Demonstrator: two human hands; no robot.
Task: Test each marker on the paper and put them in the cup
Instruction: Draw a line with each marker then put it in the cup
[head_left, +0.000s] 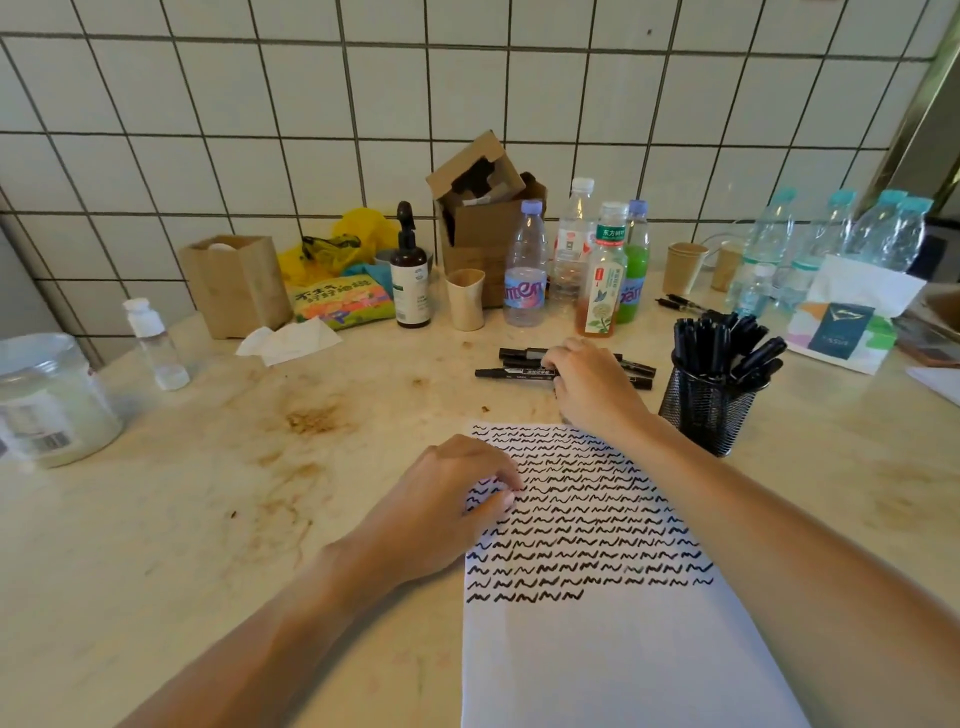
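Black markers (524, 372) lie capped in a small pile under the right hand (592, 384), whose fingers curl over one of them. Just right of that hand, a mesh cup (707, 410) stands packed with more markers. Left hand (447, 514) presses curled fingertips on white paper (613, 649) covered in black squiggle rows.

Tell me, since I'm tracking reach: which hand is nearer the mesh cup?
Right. The right hand lies on the loose markers just left of the mesh cup; the left hand rests on the paper, farther off.
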